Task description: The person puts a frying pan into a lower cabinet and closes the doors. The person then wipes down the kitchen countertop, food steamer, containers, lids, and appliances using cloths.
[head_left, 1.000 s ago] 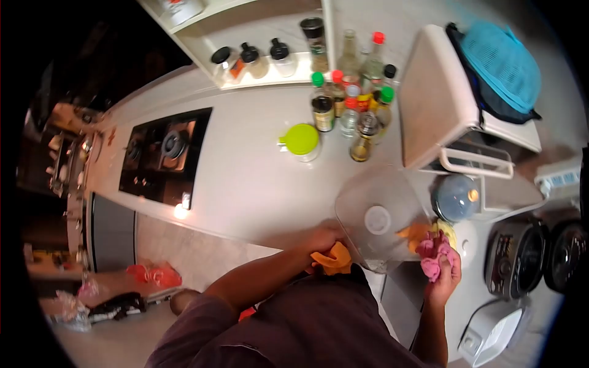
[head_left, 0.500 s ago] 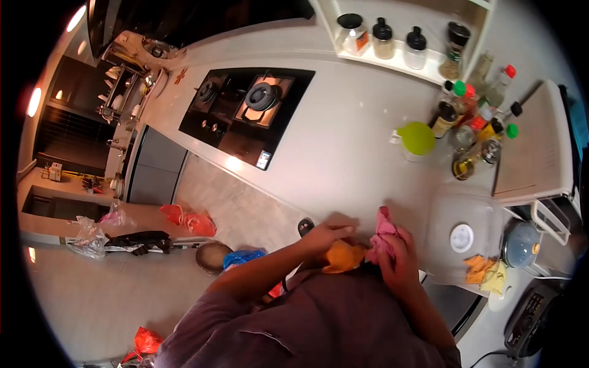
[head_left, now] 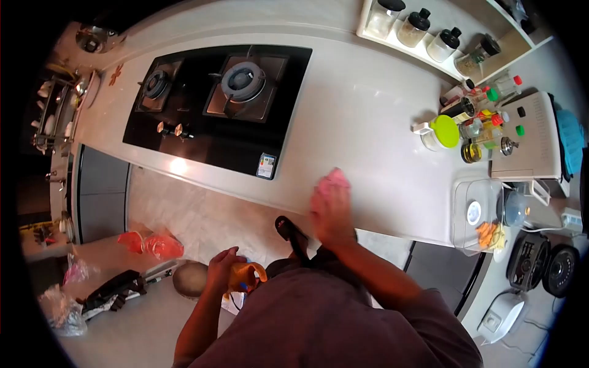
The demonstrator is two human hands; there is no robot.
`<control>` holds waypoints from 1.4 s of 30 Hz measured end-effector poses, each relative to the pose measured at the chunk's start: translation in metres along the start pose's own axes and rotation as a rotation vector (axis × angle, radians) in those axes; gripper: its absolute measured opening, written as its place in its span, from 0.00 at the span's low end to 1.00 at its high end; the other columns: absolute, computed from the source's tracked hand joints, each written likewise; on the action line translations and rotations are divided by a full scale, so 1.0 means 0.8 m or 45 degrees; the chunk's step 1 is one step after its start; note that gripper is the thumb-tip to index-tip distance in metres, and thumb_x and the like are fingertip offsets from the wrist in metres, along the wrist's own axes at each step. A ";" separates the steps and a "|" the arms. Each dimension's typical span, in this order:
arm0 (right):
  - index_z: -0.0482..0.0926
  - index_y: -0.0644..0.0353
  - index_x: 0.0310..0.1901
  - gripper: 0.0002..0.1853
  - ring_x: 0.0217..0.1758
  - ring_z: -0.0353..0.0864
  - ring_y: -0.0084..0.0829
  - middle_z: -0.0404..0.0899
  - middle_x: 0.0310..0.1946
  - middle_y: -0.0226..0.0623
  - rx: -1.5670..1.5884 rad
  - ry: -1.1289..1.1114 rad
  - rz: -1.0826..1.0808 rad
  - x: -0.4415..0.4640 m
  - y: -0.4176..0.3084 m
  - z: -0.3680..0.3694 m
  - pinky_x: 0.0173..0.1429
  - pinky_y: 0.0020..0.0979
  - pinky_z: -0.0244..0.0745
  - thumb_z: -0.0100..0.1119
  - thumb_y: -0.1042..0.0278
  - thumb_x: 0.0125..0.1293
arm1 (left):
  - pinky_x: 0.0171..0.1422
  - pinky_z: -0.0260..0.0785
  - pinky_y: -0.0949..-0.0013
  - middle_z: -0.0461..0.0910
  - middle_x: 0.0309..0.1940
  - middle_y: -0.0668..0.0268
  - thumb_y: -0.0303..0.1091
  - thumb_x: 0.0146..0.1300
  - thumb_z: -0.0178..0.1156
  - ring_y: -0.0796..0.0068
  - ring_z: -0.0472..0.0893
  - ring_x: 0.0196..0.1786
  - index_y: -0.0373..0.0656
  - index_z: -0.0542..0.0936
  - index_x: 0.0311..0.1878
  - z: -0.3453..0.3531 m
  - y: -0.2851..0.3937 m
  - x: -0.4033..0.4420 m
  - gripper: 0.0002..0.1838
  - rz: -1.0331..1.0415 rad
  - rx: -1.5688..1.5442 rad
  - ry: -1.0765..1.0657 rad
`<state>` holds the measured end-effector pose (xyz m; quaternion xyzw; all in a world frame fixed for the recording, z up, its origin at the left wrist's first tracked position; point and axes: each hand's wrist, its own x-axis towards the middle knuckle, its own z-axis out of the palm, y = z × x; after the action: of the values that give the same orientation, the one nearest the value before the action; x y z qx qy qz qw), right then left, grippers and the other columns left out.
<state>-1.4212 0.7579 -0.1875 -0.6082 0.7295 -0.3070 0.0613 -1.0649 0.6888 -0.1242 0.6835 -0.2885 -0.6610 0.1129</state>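
My right hand presses a pink cloth on the white counter, near its front edge and right of the black gas stove. The palm covers part of the cloth. Lower down, off the counter, my left hand is closed on an orange cloth that hangs beside my body. At the right end of the counter is a clear plastic container, with another orange cloth and a yellow cloth by its lower right corner.
A green-lidded jar stands near several bottles at the back right. Behind them are a spice shelf and a white appliance. On the left, red bags and a round brown object lie beyond the floor.
My right hand has carried the pink cloth from in front of my body onto the counter. My left hand has moved down and left with the orange cloth. The view has shifted.
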 end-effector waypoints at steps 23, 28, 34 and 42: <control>0.76 0.66 0.68 0.28 0.76 0.70 0.58 0.74 0.70 0.57 0.242 0.311 0.056 0.034 0.136 -0.079 0.82 0.56 0.62 0.66 0.70 0.67 | 0.65 0.76 0.69 0.86 0.54 0.61 0.31 0.74 0.66 0.74 0.85 0.58 0.33 0.80 0.66 0.526 0.292 0.097 0.21 1.280 0.940 -0.853; 0.74 0.65 0.71 0.33 0.72 0.69 0.71 0.68 0.73 0.65 -0.246 0.492 0.663 -0.042 0.164 -0.168 0.76 0.65 0.64 0.70 0.71 0.64 | 0.58 0.78 0.64 0.89 0.45 0.64 0.43 0.69 0.71 0.70 0.87 0.47 0.36 0.84 0.59 0.695 0.269 0.173 0.23 1.182 1.097 -1.139; 0.70 0.65 0.73 0.28 0.78 0.59 0.74 0.60 0.76 0.69 -0.407 0.643 0.860 0.017 0.250 -0.190 0.81 0.67 0.56 0.60 0.63 0.76 | 0.50 0.80 0.48 0.89 0.39 0.53 0.52 0.63 0.70 0.47 0.88 0.44 0.44 0.88 0.45 0.701 0.289 0.107 0.20 1.535 1.801 -0.441; 0.71 0.65 0.71 0.28 0.79 0.59 0.70 0.65 0.74 0.64 -0.499 0.635 0.751 0.094 0.341 -0.195 0.82 0.65 0.55 0.61 0.62 0.74 | 0.47 0.79 0.62 0.88 0.33 0.61 0.46 0.68 0.70 0.66 0.88 0.40 0.44 0.88 0.51 0.489 0.281 0.137 0.16 1.270 1.629 -0.814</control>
<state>-1.7438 0.7664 -0.1832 -0.2810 0.9091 -0.2694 -0.1483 -1.5032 0.5363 -0.1350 0.1914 -0.8877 -0.4059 -0.1028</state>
